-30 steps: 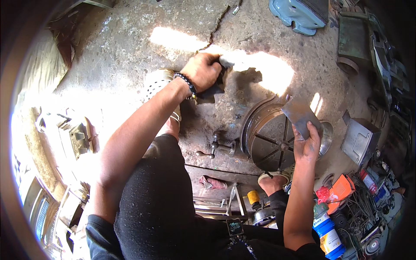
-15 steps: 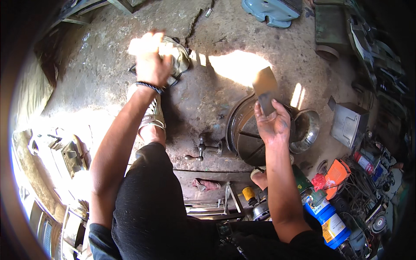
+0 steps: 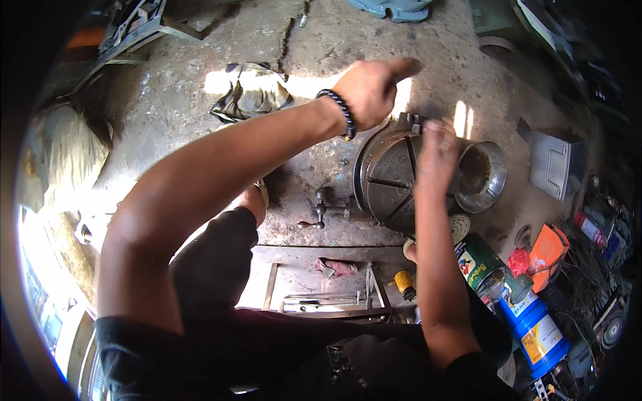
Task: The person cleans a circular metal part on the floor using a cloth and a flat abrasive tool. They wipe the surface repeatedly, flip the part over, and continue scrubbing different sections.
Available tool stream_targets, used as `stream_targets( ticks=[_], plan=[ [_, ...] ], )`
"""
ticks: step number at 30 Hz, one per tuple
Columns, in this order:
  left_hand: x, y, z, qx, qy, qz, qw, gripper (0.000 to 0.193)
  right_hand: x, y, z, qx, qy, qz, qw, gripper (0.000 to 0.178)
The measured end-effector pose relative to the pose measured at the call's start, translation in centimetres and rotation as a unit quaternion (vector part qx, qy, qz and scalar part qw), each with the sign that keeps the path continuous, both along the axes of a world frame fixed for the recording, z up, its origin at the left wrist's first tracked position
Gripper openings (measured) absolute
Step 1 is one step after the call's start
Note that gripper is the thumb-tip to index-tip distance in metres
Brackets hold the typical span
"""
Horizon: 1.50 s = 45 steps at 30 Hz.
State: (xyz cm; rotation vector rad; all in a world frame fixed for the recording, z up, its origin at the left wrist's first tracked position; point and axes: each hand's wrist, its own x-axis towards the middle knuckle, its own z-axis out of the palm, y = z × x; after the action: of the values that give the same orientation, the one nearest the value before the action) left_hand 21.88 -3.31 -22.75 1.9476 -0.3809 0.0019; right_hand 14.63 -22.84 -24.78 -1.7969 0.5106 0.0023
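Observation:
My left hand [image 3: 369,93], with a dark beaded bracelet at its wrist, reaches across to the right above the floor. Its visible fingers stretch out to the right, with nothing seen in them. Below and right of it, my right hand [image 3: 438,154] is smeared by motion, its fingers curled in. Whatever it grips cannot be made out, and no flat plate shows clearly. Both hands are over or beside a round slotted metal table [image 3: 389,190] on the floor, with a crank handle [image 3: 321,210] at its left. A crumpled cloth [image 3: 254,93] lies to the left.
A metal bowl-like ring [image 3: 491,177] stands right of the round table, and a grey metal box [image 3: 558,164] farther right. A blue container [image 3: 535,334], a green can [image 3: 478,264] and an orange piece [image 3: 548,250] crowd the lower right. A metal frame [image 3: 164,27] stands upper left.
My left hand has swung right, away from the cloth, to above the round table. My right hand has turned and its fingers have curled; the flat plate it held no longer shows clearly.

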Motion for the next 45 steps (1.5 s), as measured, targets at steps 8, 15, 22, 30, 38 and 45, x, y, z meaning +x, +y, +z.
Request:
stream_targets(
  ticks=[8, 15, 22, 30, 38, 45],
  plan=[
    [-10.2, -4.2, -10.5, -0.006, 0.124, -0.057, 0.991, 0.058, -1.7, -8.9, -9.0, -0.518, -0.031, 0.163, 0.839, 0.069],
    [-11.1, -7.6, -10.0, 0.031, 0.14, -0.035, 0.989, 0.052, -1.8, -9.7, -8.5, -0.548, 0.006, 0.237, 0.802, 0.066],
    [-11.4, -8.0, -11.9, -0.11, 0.152, -0.027, 0.982, 0.048, -1.6, -9.7, -8.1, -0.53, -0.027, 0.271, 0.803, 0.068],
    [-16.0, -7.4, -11.2, -0.093, 0.173, 0.012, 0.98, 0.05, -1.1, -9.7, -8.4, -0.534, -0.02, 0.238, 0.811, 0.069],
    [-14.3, -6.7, -11.9, -0.095, 0.202, -0.045, 0.974, 0.05, -1.6, -10.2, -8.4, -0.534, -0.038, 0.236, 0.811, 0.071],
    [-11.4, -7.7, -12.7, -0.108, 0.162, -0.037, 0.98, 0.046, -1.3, -9.6, -8.6, -0.518, -0.055, 0.239, 0.819, 0.068]
  ],
)
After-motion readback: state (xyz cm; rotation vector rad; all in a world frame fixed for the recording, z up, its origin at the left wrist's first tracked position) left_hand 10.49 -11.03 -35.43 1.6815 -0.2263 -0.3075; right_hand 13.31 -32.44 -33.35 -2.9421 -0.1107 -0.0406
